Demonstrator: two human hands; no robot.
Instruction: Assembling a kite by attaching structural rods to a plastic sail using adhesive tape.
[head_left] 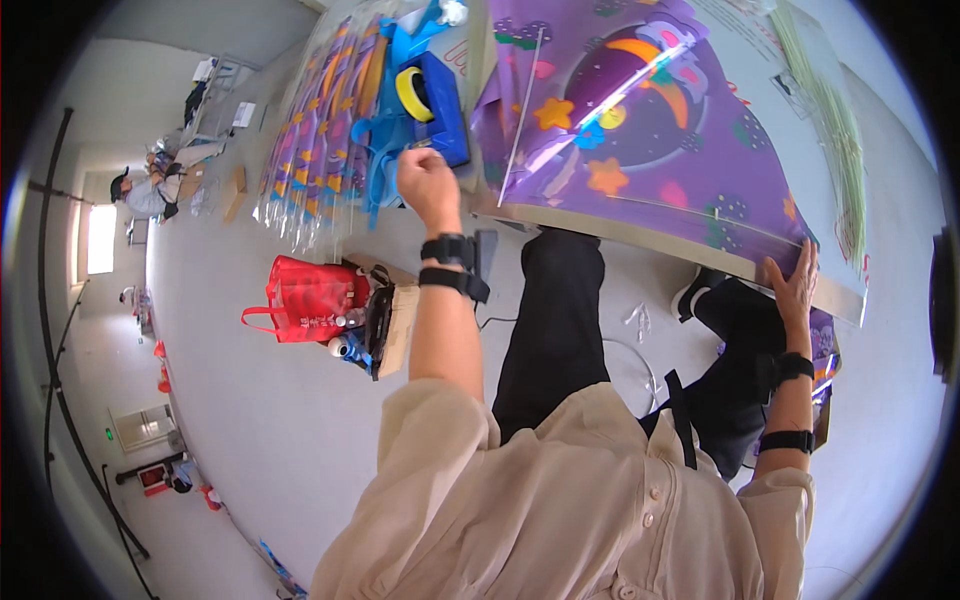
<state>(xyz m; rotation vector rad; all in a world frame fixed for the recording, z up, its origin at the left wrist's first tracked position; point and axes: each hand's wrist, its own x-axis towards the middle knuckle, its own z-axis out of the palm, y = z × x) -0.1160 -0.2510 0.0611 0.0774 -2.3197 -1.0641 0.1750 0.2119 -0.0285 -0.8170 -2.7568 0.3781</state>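
While left fingers (420, 159) curl by dispenser (450, 112), grip unclear, right fingers (806, 262) splay on purple sheet (695, 172), lettered red bag (305, 295)

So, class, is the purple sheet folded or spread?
Spread: the purple sheet lies broad, its orange stars in view, the right hand at its edge. Any hidden fold: cannot tell.
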